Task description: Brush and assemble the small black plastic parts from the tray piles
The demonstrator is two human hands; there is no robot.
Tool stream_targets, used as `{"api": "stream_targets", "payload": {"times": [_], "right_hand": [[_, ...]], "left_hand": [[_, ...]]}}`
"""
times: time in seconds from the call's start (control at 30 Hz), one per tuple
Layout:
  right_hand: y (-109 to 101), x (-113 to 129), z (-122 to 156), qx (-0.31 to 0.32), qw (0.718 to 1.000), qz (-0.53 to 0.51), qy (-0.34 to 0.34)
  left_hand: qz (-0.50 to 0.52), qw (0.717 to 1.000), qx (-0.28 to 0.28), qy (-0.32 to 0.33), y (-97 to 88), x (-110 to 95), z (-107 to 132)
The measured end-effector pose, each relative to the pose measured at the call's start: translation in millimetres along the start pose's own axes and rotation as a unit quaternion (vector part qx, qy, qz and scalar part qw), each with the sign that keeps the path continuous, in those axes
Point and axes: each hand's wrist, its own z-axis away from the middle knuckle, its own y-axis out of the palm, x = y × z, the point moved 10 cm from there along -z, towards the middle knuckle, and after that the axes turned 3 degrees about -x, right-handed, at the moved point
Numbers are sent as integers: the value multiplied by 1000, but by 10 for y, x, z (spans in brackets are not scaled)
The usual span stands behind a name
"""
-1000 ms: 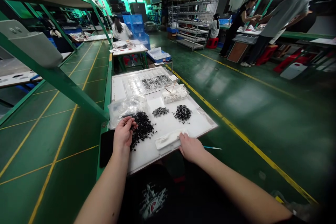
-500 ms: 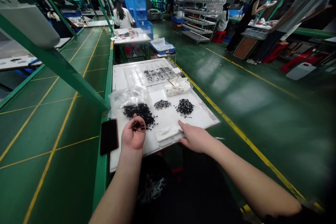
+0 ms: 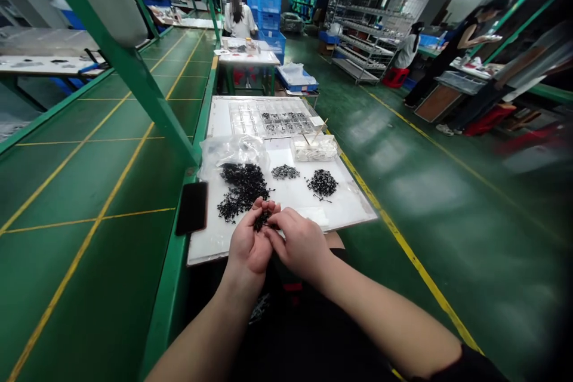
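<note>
My left hand (image 3: 249,239) is cupped palm up over the near edge of the white board (image 3: 210,239), holding a small heap of black parts (image 3: 262,219). My right hand (image 3: 299,241) lies against it, its fingers pinched into that heap. Just beyond my hands a large pile of black parts (image 3: 240,188) is spread on the board. A small grey pile (image 3: 285,172) and another black pile (image 3: 322,182) sit further right. A white moulded piece (image 3: 319,215) lies beside my right hand.
A black phone (image 3: 192,207) lies on the green ledge left of the board. A clear bag (image 3: 233,149), a clear box with a stick (image 3: 314,147) and a compartment tray (image 3: 273,120) sit further back. A green frame strut (image 3: 134,71) slants at left. Other people work far off.
My left hand scooped black parts from the large pile and drew back to the board's near edge. My right hand left the white moulded piece and came across to the left palm.
</note>
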Motion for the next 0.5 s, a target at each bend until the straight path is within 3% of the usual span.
{"api": "stream_targets", "payload": {"times": [0.17,0.5], "right_hand": [[12,18,-27,2,1000,21,0],[13,33,44,19,998,52,-23]], "left_hand": [[18,999,14,-36,20,86,85],[8,998,48,-41,-72,141,55]]}}
